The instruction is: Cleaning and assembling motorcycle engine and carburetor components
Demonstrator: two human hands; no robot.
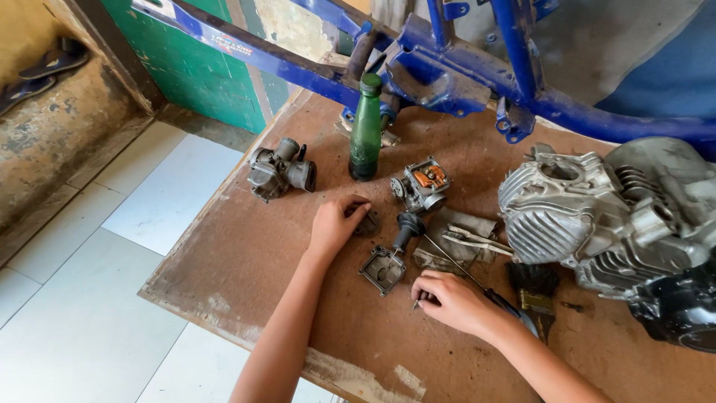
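Note:
My left hand [337, 222] rests on a brown board [246, 254], its fingers closed over a small dark metal part [367, 222]. My right hand [450, 300] lies near the front of the board, fingertips pinching a tiny metal piece [418, 302]. A square grey cover plate [382, 269] sits between the hands, with a black rubber cap [407, 227] just behind it. An opened carburettor body [422, 184] with an orange float stands beyond my left hand. A thin rod [451, 260] runs past my right hand.
A second carburettor [280, 170] lies at the left, a green bottle [366, 130] stands upright behind. A large grey engine [611, 216] fills the right side, with a dirty rag [459, 235] and a brush [535, 287] beside it. A blue frame [447, 63] crosses the back. White floor tiles [112, 261] lie left.

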